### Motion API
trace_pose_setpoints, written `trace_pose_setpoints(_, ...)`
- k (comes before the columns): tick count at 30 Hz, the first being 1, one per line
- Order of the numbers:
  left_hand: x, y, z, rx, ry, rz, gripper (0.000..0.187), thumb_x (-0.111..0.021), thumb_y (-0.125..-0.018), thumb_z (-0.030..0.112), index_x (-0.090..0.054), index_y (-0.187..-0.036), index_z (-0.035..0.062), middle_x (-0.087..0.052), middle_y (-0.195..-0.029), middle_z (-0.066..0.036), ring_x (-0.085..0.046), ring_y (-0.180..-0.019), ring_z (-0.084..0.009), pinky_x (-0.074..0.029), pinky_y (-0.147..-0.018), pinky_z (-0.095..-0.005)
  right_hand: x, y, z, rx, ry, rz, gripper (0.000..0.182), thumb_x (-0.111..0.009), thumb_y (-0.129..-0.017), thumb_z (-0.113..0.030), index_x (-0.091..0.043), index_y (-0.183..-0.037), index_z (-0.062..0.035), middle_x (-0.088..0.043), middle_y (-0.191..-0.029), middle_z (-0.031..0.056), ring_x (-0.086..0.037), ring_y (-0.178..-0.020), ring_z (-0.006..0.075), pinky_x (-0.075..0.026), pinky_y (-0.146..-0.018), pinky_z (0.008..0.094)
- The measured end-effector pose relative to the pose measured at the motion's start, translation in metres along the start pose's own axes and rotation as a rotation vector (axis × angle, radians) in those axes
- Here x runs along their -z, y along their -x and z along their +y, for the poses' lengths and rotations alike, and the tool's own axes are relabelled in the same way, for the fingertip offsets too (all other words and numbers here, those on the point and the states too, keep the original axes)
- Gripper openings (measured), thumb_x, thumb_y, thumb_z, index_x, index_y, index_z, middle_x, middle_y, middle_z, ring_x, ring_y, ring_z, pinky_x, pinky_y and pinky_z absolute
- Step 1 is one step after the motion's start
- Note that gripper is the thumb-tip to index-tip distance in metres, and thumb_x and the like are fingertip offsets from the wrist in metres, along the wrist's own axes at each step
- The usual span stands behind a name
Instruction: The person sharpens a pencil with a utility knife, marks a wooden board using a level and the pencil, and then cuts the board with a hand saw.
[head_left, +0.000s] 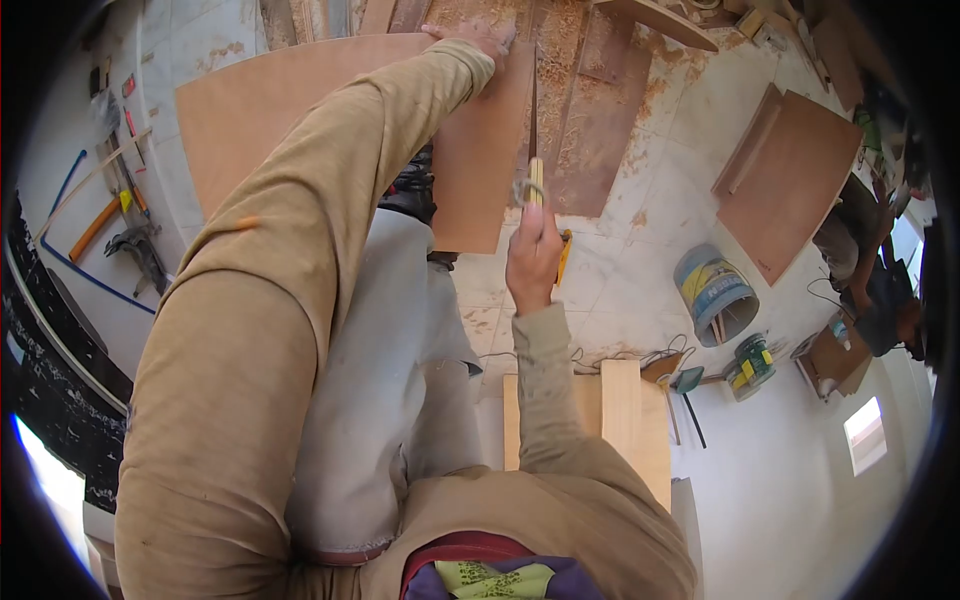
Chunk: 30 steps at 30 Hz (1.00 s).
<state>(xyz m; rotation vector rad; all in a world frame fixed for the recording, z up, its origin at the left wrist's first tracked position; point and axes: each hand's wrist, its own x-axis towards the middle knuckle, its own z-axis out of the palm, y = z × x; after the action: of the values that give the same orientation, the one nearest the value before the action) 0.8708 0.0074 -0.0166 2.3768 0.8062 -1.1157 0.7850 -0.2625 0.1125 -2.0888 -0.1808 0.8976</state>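
Observation:
My right hand (535, 255) is wrapped round the pale wooden handle of a tool with a long, slim, dark blade (534, 110). The blade points away from me and tapers toward its far end, close along the right edge of a large brown wooden board (480, 190). A greyish loop shows around the handle just ahead of my fist. At the far edge of the same board, my left hand (482, 38) lies flat with fingers stretched out. My trousers and dark shoe overlap the board's near part. Just right of my right wrist is a small yellow tool (565, 256) on the floor.
Sawdust-covered planks (605, 120) lie beyond the board. To the right are a brown panel (790, 185), a bucket (715, 290), a green can (750, 365) and another person (880, 290). An orange-handled hammer (95, 230) and other tools lie left. Light wood boards (620, 400) are beside me.

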Motion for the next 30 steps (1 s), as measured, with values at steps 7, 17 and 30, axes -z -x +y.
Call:
trace_pose_setpoints(7, -0.012, 0.009, 0.003, 0.035, 0.019, -0.019, 0.095, -0.087, -0.066, 0.020, -0.038, -0.147, 0.0293, -0.043, -0.151, -0.011, -0.041, -0.142, -0.0408, -0.020, -0.103, -0.0892, -0.056, -0.171, 0.023, 0.248, 0.016, 0.159, 0.041, -0.046, -0.105, -0.034, -0.068, -0.105, 0.0015, -0.067, -0.086, 0.0265, -0.064, -0.076, 0.0409, -0.050, -0.070, 0.0466)
trace_pose_setpoints(17, -0.032, -0.015, -0.003, 0.061, -0.002, 0.013, 0.092, -0.083, -0.069, 0.016, -0.038, -0.148, 0.0306, -0.043, -0.153, -0.007, -0.040, -0.143, -0.0397, -0.018, -0.103, -0.0899, -0.026, -0.081, -0.001, 0.144, 0.017, 0.003, 0.043, -0.045, -0.108, -0.026, -0.055, -0.139, 0.0019, -0.069, -0.115, 0.0258, -0.068, -0.104, 0.0328, -0.051, -0.091, 0.0391)
trace_pose_setpoints(30, -0.030, -0.015, -0.008, 0.014, 0.016, 0.015, 0.087, -0.074, -0.082, 0.020, -0.030, -0.155, 0.0347, -0.039, -0.157, -0.006, -0.038, -0.145, -0.0394, -0.016, -0.105, -0.0888, -0.070, -0.204, -0.001, 0.221, 0.146, 0.186, 0.039, -0.046, -0.105, -0.032, -0.068, -0.113, -0.0001, -0.068, -0.092, 0.0287, -0.066, -0.084, 0.0462, -0.052, -0.073, 0.0474)
